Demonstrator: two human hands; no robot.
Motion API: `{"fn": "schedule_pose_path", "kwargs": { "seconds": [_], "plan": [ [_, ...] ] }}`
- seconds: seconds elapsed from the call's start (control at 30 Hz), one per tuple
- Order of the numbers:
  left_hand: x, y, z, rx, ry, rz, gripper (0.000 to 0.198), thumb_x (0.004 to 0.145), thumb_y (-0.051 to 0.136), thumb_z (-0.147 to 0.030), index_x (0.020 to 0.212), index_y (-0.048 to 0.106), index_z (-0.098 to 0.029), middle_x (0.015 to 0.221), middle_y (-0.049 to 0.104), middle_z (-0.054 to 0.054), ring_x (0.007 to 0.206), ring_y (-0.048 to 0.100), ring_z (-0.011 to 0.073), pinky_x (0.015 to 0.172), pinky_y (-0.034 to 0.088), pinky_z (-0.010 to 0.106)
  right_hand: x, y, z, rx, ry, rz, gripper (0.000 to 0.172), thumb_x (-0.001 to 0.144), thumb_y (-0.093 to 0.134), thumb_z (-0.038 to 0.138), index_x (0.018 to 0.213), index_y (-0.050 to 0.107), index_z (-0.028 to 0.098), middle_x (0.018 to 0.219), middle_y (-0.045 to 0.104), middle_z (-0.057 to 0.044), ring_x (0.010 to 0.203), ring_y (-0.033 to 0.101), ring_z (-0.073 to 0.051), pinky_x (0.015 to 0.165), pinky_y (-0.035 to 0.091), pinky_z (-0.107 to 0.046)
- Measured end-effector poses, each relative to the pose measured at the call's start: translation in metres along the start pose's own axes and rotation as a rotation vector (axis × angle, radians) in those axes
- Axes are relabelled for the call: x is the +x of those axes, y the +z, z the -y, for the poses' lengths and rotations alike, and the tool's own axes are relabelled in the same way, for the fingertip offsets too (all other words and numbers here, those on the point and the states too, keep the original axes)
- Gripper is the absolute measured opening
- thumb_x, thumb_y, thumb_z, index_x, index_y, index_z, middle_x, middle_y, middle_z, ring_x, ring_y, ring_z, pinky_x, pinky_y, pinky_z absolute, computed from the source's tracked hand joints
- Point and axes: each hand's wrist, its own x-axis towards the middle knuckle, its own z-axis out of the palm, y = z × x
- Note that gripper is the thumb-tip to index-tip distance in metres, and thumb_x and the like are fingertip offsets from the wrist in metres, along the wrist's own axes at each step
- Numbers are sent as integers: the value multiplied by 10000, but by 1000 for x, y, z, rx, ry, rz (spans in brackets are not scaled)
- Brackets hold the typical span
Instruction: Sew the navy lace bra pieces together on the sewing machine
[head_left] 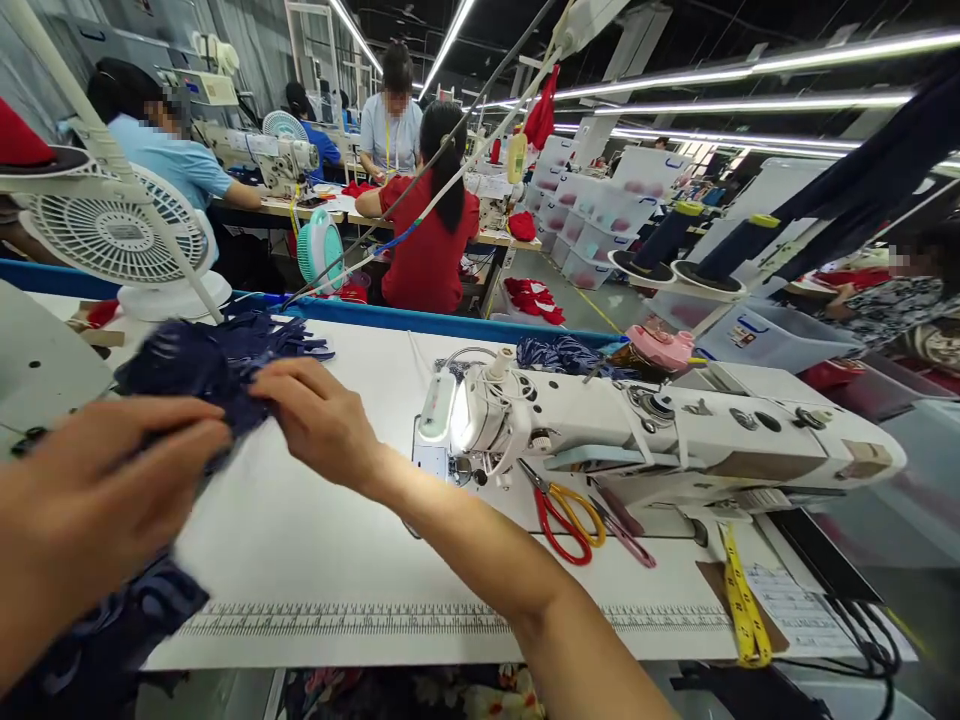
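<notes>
My right hand (322, 420) is closed in a pinch at the right edge of a bunched navy fabric (195, 360). My left hand (112, 490), smeared by motion, pinches the same cloth from the near left side, with its fingertips partly hiding it. Strips of navy cloth (292, 340) lie spread behind the bunch on the white table (300, 560). More navy fabric with a lighter pattern (150, 610) hangs over the front left edge, below my left hand. To the right of my right hand stands a white sewing machine (600, 420) with its lamp lit over the needle area.
Red-and-yellow-handled scissors (562, 520) and pink-handled tweezers (626, 530) lie before the machine. A yellow tape measure (742, 600) drapes over the front right. A printed ruler (360, 620) runs along the front edge. A white fan (120, 230) stands back left; co-workers sit beyond.
</notes>
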Motion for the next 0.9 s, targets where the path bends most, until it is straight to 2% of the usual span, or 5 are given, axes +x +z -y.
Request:
{"fn": "schedule_pose_path", "kwargs": {
  "seconds": [0.1, 0.33, 0.47, 0.57, 0.9],
  "plan": [
    [-39, 29, -40, 36, 360, 133, 308, 879, 424, -77, 964, 681, -226, 988, 680, -5, 845, 644, 158, 750, 540, 264, -52, -15, -34, -137, -141, 262, 334, 981, 340, 102, 1098, 648, 159, 1236, 635, -22, 1075, 636, -123, 787, 523, -176],
    [-88, 116, -134, -88, 340, 408, 269, 841, 399, 14, 717, 562, -159, 670, 573, 31, 566, 539, 159, 492, 466, 251, -152, -65, -93, -148, -237, 471, 215, 965, 451, 66, 989, 652, 137, 1043, 697, -114, 922, 671, -169, 814, 578, -277],
    [-65, 123, -128, -288, 458, 511, 179, 863, 536, -88, 709, 577, -168, 779, 609, 37, 817, 607, 196, 807, 556, 375, -162, -80, -88, -167, -197, 480, 250, 984, 430, 75, 1150, 608, 130, 1131, 674, -122, 1032, 631, -175, 903, 557, -305],
    [-53, 120, -104, -495, 498, 694, 130, 890, 556, -113, 824, 628, -200, 1025, 636, 51, 1094, 575, 209, 1115, 368, 525, -168, -91, -83, -207, -163, 477, 307, 964, 437, 45, 1212, 583, 151, 1239, 633, -115, 1118, 587, -193, 930, 537, -331],
    [-53, 155, -105, -538, 357, 695, 217, 904, 529, -97, 1046, 648, -210, 1273, 578, 130, 1306, 447, 305, 1102, 344, 600, -222, -139, -85, -372, 69, 233, 498, 818, 384, -54, 1168, 633, 198, 1017, 652, -113, 881, 609, -224, 724, 549, -356]
  ]
}}
